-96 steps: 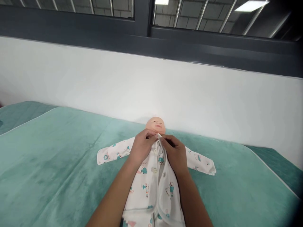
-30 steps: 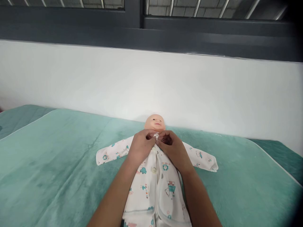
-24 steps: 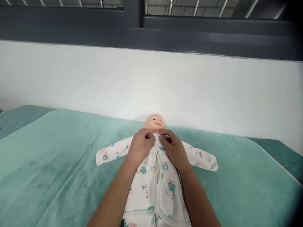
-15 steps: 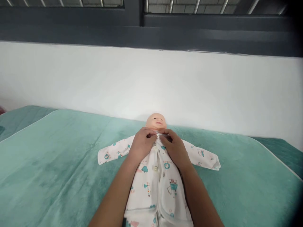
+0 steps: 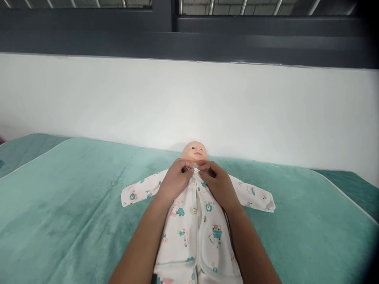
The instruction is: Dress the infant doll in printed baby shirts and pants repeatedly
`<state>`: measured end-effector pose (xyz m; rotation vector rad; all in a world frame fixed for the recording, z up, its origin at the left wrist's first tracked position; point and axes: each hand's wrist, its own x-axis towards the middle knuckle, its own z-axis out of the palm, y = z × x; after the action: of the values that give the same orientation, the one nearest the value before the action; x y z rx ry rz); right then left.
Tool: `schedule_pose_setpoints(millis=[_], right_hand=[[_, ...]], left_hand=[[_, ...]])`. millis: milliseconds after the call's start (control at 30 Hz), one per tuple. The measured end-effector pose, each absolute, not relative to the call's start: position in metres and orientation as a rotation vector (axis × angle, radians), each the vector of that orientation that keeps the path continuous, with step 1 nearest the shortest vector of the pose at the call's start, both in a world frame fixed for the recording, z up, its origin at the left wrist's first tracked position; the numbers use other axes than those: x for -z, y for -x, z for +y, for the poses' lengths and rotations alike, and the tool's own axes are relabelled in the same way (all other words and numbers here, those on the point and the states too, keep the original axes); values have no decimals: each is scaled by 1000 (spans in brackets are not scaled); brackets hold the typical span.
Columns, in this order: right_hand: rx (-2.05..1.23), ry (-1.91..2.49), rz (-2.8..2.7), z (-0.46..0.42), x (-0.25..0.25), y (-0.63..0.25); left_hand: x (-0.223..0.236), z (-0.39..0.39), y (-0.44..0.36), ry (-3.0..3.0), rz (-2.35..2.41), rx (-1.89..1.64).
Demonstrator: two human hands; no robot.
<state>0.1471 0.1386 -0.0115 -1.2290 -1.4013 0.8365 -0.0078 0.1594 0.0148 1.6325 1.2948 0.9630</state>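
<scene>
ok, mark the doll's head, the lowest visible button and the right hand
doll's head [image 5: 194, 150]: head camera, middle of the head
lowest visible button [image 5: 194, 211]: head camera, centre of its disc
right hand [image 5: 219, 184]: head camera, back of the hand

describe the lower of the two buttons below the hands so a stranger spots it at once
On the green cover lies a doll in a white printed garment. The lower button, pale and round, sits on the middle of the garment's front. It lies farther from the collar than the upper button does.
</scene>
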Motion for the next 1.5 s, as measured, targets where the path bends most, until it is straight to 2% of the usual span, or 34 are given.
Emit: schedule_pose_setpoints(millis=[567,767,933,1133,1333,1500], right_hand=[[-714,1186,-1525,138,10,-148],[-651,1168,-1543,138,12,-150],[-535,1170,-1584,137,14,-153],[-393,1157,-1602,134,14,-153],[-428,1129,-1647,134,12,-152],[-469,1120,-1659,134,11,-151]], left_hand=[[-16,162,10,-1788,1235,-873],[-16,160,10,-1795,1281,-972],[-21,157,11,-1824,1169,-945],[-19,157,6,-1877,1265,-967],[-17,158,4,-1889,1291,-968],[-15,159,6,-1658,1291,-957]])
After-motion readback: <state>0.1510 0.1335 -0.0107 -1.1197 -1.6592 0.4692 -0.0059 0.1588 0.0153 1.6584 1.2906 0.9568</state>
